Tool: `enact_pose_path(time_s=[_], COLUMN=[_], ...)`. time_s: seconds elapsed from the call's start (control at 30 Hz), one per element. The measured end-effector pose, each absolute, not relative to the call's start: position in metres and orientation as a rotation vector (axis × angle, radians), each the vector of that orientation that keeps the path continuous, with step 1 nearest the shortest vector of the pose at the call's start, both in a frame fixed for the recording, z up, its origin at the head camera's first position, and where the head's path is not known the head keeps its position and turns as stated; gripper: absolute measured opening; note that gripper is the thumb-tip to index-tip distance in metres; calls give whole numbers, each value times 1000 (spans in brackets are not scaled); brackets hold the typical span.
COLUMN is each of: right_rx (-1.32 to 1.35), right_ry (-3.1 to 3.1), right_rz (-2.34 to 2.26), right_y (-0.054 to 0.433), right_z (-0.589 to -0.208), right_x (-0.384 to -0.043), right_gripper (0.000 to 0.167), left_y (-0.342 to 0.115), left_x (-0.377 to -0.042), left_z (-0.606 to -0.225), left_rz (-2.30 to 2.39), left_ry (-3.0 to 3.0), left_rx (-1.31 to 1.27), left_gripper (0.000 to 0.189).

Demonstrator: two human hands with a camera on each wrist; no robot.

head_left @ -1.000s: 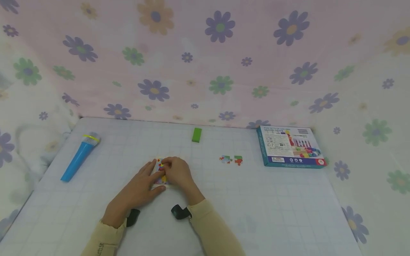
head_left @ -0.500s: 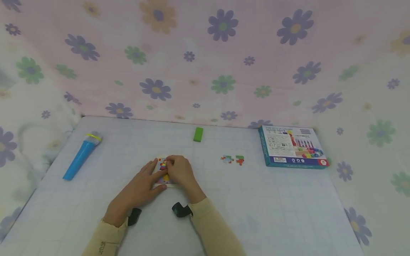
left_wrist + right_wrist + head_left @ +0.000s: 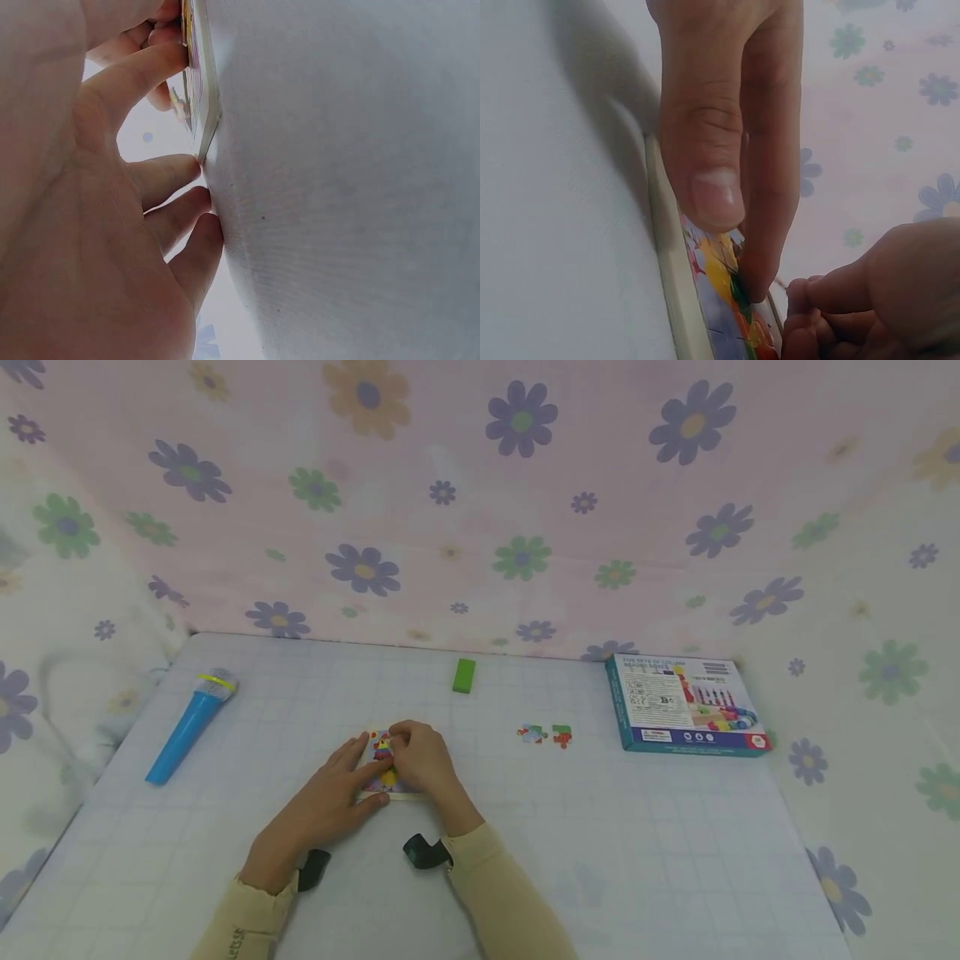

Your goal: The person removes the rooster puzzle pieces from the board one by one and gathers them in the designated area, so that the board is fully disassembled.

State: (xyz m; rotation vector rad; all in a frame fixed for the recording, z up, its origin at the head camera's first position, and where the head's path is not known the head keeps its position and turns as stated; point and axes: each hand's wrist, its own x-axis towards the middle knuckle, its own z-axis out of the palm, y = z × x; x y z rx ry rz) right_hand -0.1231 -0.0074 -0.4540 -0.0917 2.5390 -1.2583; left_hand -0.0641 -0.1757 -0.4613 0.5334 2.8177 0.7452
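A small jigsaw puzzle (image 3: 381, 774) in a pale shallow frame, with a colourful picture, lies on the table between my hands. My left hand (image 3: 324, 802) rests along its left side, fingers spread and fairly straight, the index finger reaching over the picture. In the left wrist view the other fingertips (image 3: 196, 251) touch the tabletop beside the frame. My right hand (image 3: 423, 764) is over the puzzle's right part, thumb and index finger (image 3: 769, 217) bent down at a puzzle piece (image 3: 740, 291) on the picture. Fingers cover much of that piece and of the puzzle's right side.
Two loose puzzle pieces (image 3: 533, 734) lie right of the hands. A green block (image 3: 463, 676) is near the back edge. A blue toy microphone (image 3: 187, 727) lies at left, a boxed toy set (image 3: 684, 703) at back right. Flowered cloth (image 3: 450, 527) hangs behind the table.
My right fingertips have shifted slightly to the right over the puzzle, showing more of its picture. The left hand stays in place. The head view has shifted a little.
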Motion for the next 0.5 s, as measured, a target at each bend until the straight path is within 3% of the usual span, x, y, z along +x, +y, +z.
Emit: enact_pose_path(time_s=[0.5], right_rx=[-138], right_ry=[2624], right_rz=[-1261], right_y=[-9], right_z=[-464], right_x=[-123], right_gripper=[19], left_y=[-175], left_x=[-64], left_z=[-459], left_rz=[744], left_ry=[2812], left_rx=[531], left_gripper=[52])
